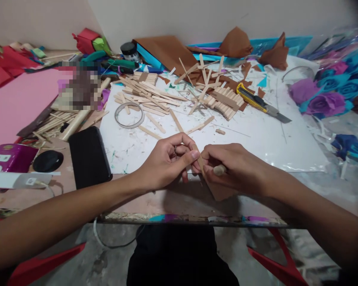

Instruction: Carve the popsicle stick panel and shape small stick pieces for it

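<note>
Near the table's front edge, my left hand is closed, its thumb and forefinger pinching the upper end of a brown piece of cardboard. The cardboard tilts down to the right, its lower corner showing below my hands. Close beside, my right hand is curled against the same cardboard with its fingers bent. A pale, rounded end, like that of a wooden stick, pokes out between the right fingers; the rest of it is hidden. Beyond my hands lie loose craft sticks and a bundle of sticks with a brown strip.
A yellow utility knife lies with its blade out at the right. A tape roll and a black phone lie to the left. Purple and blue paper flowers fill the right side. Brown paper lies at the back.
</note>
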Available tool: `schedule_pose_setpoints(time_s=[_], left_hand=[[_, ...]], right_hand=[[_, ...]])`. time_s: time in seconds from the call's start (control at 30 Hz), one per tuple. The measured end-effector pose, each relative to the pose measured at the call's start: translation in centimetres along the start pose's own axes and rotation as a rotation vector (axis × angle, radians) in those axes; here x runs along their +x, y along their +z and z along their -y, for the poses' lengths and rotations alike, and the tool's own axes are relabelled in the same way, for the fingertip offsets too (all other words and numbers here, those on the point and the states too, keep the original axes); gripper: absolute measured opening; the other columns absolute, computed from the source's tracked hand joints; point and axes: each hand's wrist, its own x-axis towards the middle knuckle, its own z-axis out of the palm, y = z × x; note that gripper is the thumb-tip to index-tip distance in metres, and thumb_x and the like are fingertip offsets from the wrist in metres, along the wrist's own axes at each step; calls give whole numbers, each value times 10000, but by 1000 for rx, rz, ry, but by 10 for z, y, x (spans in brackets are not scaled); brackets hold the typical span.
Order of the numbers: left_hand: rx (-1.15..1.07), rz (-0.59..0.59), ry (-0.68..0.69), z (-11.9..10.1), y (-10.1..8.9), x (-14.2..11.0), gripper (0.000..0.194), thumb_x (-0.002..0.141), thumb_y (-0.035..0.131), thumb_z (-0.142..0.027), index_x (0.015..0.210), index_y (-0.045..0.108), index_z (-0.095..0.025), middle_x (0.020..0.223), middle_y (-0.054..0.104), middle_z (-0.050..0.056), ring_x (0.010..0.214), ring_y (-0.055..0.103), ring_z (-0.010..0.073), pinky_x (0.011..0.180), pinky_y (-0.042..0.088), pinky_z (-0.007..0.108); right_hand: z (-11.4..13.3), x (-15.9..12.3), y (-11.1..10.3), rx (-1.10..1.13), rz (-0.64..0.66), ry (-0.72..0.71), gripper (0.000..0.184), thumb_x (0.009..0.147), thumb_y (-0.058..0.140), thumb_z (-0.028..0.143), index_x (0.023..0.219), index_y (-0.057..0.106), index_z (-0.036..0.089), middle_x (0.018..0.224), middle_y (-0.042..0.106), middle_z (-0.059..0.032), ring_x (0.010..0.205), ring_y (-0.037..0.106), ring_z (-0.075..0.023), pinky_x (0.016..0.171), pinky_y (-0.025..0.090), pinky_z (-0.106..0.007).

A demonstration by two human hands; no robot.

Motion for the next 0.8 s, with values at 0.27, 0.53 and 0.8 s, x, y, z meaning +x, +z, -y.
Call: schedule_pose_setpoints(time_s=[0.27, 0.53, 0.8], left_hand=[[-94, 13, -92, 0, -2, 2, 298, 921, 769, -369, 920, 590, -131, 741, 761, 28, 638, 739, 106, 634, 628, 175], [-125, 56, -123, 3, -4, 5, 326, 908, 782, -391, 915, 585, -131, 742, 775, 46, 625, 735, 109, 627, 624, 178], [-168, 116, -101, 7, -6, 5, 290, 924, 769, -356, 905, 580, -136, 740, 777, 39, 613, 732, 109, 598, 620, 176]], right_hand=[[-3, -1, 3, -83, -22, -53, 90, 893, 612, 159, 915, 531, 191, 742, 572, 39, 593, 452, -93, 572, 334, -200], [-3, -2, -4, 29, 51, -64, 142, 918, 626, 146, 923, 502, 215, 751, 540, 58, 607, 413, -95, 577, 319, -191], [-6, 0, -3, 171, 80, -74, 83, 954, 635, 207, 939, 553, 213, 746, 563, 48, 610, 429, -100, 594, 340, -197]])
